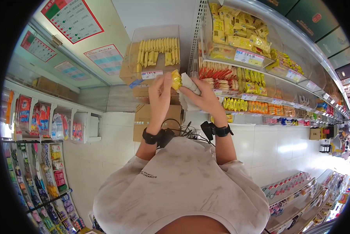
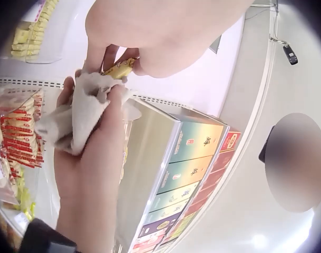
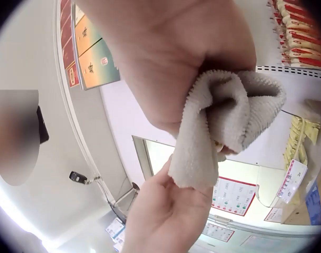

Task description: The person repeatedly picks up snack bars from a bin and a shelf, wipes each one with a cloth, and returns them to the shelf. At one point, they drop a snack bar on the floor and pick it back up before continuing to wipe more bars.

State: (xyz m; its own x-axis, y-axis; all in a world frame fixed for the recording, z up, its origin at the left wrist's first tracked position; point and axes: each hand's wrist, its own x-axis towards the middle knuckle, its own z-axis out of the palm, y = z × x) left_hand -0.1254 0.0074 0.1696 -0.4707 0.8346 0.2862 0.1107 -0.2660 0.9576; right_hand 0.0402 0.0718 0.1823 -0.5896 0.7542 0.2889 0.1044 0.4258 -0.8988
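Observation:
Both hands are raised close together in front of the chest. My left hand (image 1: 160, 93) pinches a small snack packet in a shiny yellow wrapper (image 1: 176, 79). In my right hand (image 1: 207, 99) is a grey-white ribbed cloth (image 1: 190, 84), bunched in the fingers, its edge right at the packet. The left wrist view shows the packet (image 2: 120, 69) between the left fingertips, with the cloth (image 2: 89, 103) against it. Folds of the cloth (image 3: 223, 113) hide most of the packet in the right wrist view.
Just beyond the hands stands a clear bin (image 1: 133, 50) with rows of upright yellow packets, a gap in its front row. Tiered shelves (image 1: 268, 70) of packaged snacks run along the right. A cardboard box (image 1: 142, 126) and dark cables lie below the hands. Racks (image 1: 38, 167) line the left.

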